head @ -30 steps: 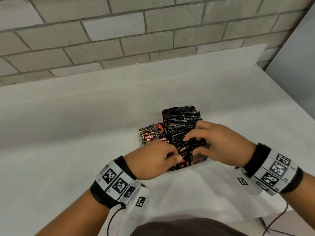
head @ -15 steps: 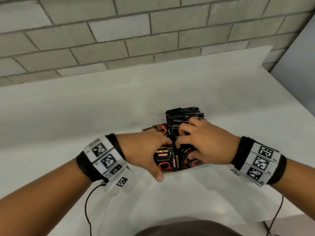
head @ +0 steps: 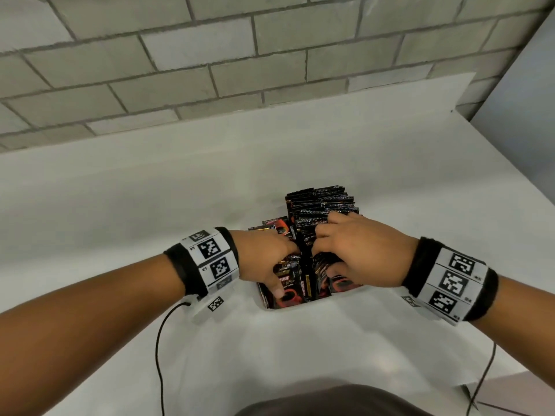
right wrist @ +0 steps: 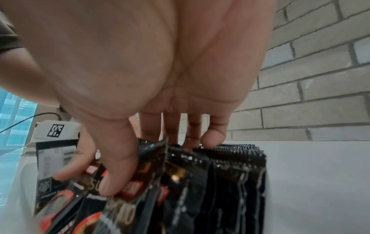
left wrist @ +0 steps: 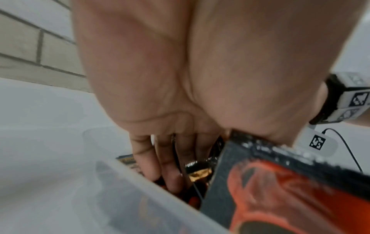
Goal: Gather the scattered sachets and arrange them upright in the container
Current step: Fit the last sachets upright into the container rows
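Two hands work inside one clear container of black sachets on a white table in front of a grey brick wall. From the head view the left hand reaches into the near left part of the container, thumb lying on a front sachet printed with a red cup, while the right hand lies over the packed row on the right, fingers bent down onto the sachet tops. Only the left wrist view shows the left fingers going straight down among sachets behind the container's translucent wall, with one large red-printed sachet pressed against the base of the thumb. Only the right wrist view shows the right thumb on the printed face of the leaning front sachets and the fingertips on the serrated top edges, so that hand pinches a bundle. Farther sachets stand upright, tightly packed; nearer ones lean. Both wrists wear marker bands.
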A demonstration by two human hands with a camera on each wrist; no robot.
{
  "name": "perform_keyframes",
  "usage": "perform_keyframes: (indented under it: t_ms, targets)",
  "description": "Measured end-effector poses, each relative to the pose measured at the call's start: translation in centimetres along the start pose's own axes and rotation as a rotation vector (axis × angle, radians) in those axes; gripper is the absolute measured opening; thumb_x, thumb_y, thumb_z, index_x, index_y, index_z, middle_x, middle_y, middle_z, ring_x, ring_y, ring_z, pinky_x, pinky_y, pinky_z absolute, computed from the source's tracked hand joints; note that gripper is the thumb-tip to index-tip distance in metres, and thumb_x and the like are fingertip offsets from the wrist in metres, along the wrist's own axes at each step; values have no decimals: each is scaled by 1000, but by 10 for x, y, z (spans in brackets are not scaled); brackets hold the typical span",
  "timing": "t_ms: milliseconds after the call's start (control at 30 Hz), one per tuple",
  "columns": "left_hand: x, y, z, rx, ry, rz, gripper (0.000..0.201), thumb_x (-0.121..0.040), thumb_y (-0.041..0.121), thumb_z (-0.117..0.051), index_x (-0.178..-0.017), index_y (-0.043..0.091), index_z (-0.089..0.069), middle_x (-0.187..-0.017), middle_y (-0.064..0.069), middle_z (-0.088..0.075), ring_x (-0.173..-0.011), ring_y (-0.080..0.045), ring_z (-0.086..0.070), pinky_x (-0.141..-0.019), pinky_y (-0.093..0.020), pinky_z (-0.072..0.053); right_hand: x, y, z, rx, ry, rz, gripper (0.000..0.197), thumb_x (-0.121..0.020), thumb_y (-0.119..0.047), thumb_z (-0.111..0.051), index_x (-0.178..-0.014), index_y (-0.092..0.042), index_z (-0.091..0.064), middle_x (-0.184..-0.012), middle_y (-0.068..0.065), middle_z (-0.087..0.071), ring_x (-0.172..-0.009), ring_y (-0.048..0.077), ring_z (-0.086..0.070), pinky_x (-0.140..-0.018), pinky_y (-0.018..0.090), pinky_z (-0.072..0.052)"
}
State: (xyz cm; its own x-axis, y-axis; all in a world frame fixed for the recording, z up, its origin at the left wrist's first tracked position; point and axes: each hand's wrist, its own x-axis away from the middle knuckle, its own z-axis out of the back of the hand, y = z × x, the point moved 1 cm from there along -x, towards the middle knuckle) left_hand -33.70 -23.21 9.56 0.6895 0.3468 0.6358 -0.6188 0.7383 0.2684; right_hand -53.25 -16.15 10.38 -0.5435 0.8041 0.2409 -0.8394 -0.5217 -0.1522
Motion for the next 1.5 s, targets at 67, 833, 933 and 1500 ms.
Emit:
perform_keyframes:
  t_ms: [67,833,933,1500]
  targets:
    - [-3,0,-4,-80,4,5,87,-81,43,-83,-151,16,-40,-142,-5,-52,-129,-25,-48,-107,-40,-43,-1,0,0,1,4,2,35,-92,-44,-62,-126,-36,-59,-114,-19,-56,-108,8,-35,-87,30,-32]
    - [-12,14,-6,-352,2,23,91,-75,51,-79,-154,37,-35,-140,1,-40,-121,-26,-30,-98,-41,-36,-1,-3,0,57,41,-2,37,-93,-45,-58,-129,-47,-56,-103,-18,-57,-99,12,-30,-85,34,-33]
    - [-7,12,-4,-336,1,-19,82,-78,52,-77,-151,40,-41,-139,3,-40,-122,-25,-30,-90,-36,-38,0,-3,-2,79,68,-13,34,-91,-41,-58,-124,-43,-61,-100,-17,-59,-101,15,-37,-83,34,-34]
    - [-5,13,-8,-450,-43,-88,61,-88,44,-69,-145,30,-52,-144,3,-42,-122,-25,-33,-87,-39,-44,-2,-3,-2,105,53,-15,27,-90,-37,-56,-116,-41,-64,-96,-17,-58,-99,15,-36,-82,35,-35]
